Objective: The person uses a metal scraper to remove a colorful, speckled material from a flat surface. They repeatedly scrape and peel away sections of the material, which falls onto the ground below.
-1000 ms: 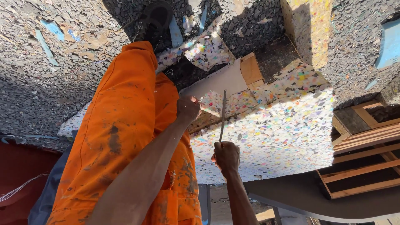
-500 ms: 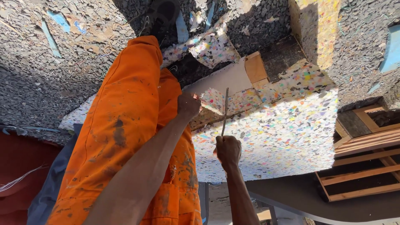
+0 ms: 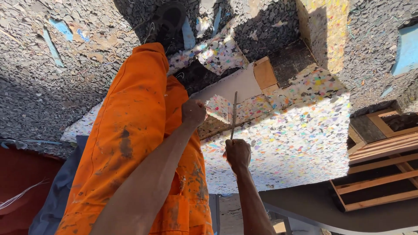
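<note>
here the knife [image 3: 234, 114], a long thin blade, stands almost upright at the middle of the view, its tip toward 12 o'clock, its lower end in the right hand [image 3: 237, 154], which is clenched tight around the handle. the blade runs along the edge of a speckled foam sheet [image 3: 296, 143] that spreads toward 3 o'clock. at 9 o'clock of the blade the left hand [image 3: 193, 113] grips a foam flap [image 3: 216, 107], fingers closed on it. an orange trouser leg [image 3: 139, 130], stained dark, stretches from 7 o'clock up to a black shoe [image 3: 167, 21] near 12. grey chip foam [image 3: 43, 87] lies behind, and a wooden frame [image 3: 383, 169] sits at 4 o'clock.
</note>
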